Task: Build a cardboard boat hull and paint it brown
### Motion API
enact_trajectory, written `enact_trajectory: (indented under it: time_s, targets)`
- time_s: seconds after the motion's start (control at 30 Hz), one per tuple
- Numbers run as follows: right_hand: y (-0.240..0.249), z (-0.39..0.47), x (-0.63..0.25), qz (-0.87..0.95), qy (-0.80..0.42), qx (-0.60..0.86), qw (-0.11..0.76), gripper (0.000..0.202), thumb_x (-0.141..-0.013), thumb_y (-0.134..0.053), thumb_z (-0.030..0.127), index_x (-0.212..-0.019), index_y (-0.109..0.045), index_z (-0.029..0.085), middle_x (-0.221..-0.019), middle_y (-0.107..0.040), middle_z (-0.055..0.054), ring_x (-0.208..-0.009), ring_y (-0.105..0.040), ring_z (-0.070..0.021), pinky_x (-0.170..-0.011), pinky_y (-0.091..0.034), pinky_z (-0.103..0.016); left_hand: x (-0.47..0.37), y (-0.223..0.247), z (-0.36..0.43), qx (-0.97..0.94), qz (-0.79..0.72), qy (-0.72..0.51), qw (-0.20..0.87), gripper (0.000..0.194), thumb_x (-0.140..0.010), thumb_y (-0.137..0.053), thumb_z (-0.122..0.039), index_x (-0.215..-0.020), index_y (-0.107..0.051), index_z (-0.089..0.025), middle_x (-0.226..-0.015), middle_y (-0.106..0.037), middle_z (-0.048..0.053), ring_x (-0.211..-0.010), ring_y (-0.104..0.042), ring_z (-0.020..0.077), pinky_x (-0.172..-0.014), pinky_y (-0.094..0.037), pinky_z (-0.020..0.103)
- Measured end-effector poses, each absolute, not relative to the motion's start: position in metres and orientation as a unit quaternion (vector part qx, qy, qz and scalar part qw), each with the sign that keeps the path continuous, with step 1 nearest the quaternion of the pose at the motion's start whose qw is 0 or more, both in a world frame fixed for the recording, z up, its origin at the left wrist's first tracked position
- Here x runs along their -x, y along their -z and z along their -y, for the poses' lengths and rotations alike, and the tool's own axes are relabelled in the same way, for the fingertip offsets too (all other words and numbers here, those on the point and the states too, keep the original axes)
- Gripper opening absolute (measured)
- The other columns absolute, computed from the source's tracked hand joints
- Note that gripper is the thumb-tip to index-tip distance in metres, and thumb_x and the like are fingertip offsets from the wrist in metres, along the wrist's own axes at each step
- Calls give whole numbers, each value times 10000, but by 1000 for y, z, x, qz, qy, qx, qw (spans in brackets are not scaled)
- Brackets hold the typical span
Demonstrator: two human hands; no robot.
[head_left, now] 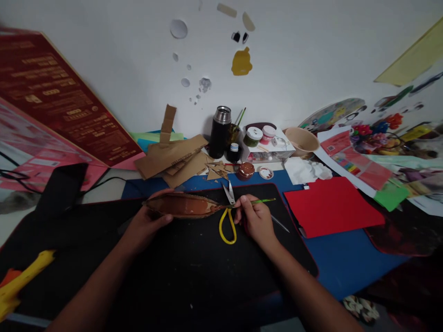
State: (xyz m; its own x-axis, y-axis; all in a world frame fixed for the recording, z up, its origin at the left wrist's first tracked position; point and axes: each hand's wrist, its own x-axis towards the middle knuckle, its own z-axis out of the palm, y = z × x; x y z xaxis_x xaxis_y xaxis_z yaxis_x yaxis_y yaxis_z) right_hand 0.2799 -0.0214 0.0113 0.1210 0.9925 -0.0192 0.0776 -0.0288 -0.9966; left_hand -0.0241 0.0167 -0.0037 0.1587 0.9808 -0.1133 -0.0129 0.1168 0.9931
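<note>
A long, narrow cardboard piece (pixel 183 205), shaped like a boat with reddish-brown paint inside, is held up by my left hand (pixel 148 226) at its left end, the thumb on the near edge. My right hand (pixel 256 219) pinches a thin green paintbrush (pixel 265 201); its brown tip touches the right end of the cardboard piece. Partly open scissors with yellow handles (pixel 227 235) lie on the black mat (pixel 194 281) beside my right hand, blades pointing away. A thin metallic rod (pixel 281 224) rests to the right of that hand.
An open brown paint jar (pixel 245 170), its lid (pixel 266 173), cardboard scraps (pixel 183 157) and a black flask (pixel 220 133) stand or lie behind the mat. Red sheet (pixel 334 206) at right; yellow-handled tool (pixel 27 279) at left; phone-like black object (pixel 62 191) farther back.
</note>
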Motion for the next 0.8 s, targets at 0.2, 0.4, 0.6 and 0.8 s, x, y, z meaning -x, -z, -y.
enact_trajectory:
  time_s: [0.2, 0.4, 0.6, 0.8]
  targets:
    - [-16, 21, -275, 468, -458, 555, 514, 482, -996, -562, 653, -840, -650, 206, -533, -625, 18, -452, -577, -145, -470, -447, -240, 22, 0, -16, -489, -493, -430, 577, 839, -684, -915, -490, -1430, -607, -260, -1387, -716, 115, -1292, -654, 364, -1105, -524, 460]
    - [-16, 19, -260, 513, -454, 542, 488, 479, -1022, -521, 631, -867, -667, 202, -549, -631, 14, -473, -589, -141, -477, -445, -228, 24, 6, -17, -481, -493, -433, 580, 814, -685, -920, -492, -1404, -624, -249, -1383, -717, 124, -1273, -668, 365, -1113, -514, 473]
    - [-14, 23, -277, 506, -428, 558, 499, 438, -1049, -522, 570, -872, -672, 199, -559, -638, 16, -464, -568, -129, -468, -429, -219, 24, 8, -18, -491, -499, -430, 569, 796, -695, -909, -512, -1392, -639, -240, -1390, -713, 129, -1314, -641, 383, -1151, -478, 509]
    - [-12, 22, -256, 543, -447, 512, 493, 407, -1064, -503, 540, -903, -666, 203, -636, -653, 4, -516, -624, -135, -481, -460, -218, 20, 2, -18, -498, -522, -431, 542, 826, -656, -911, -580, -1362, -663, -230, -1347, -736, 137, -1295, -652, 400, -1135, -493, 524]
